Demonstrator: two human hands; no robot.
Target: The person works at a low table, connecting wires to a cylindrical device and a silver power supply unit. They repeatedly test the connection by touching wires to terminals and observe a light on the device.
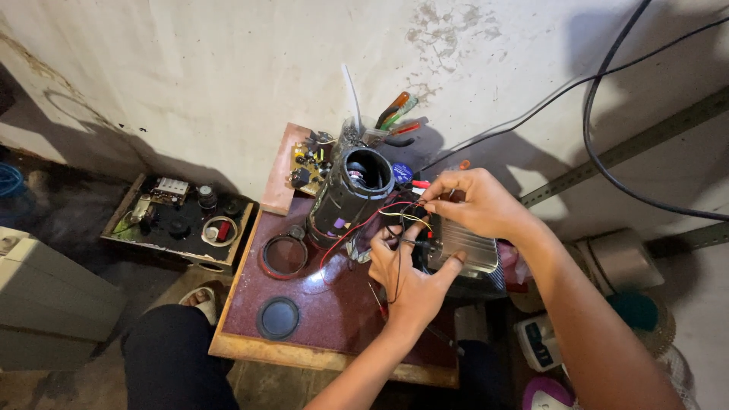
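Currently left hand (410, 281) is cradling the ribbed silver metal module (463, 247), table's 3 o'clock; right hand (474, 201) is pinching its thin wires (406, 216). Likely rigid, hefty; wires fragile — hold the casing.

Front left of table (334, 304): bare surface between the ring (284, 256) and the round cap (278, 318).
Centre: black cylinder housing (351, 199) stands in the way.
Right: loose wires (380, 220) cross before the finned metal block (459, 247).
Back edge: circuit board (308, 167), tool cup (372, 135).

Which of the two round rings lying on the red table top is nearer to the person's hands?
The upper ring, open in the middle, beside the black cylinder. The dark filled disc lies nearer the table's front edge, farther from the left hand.
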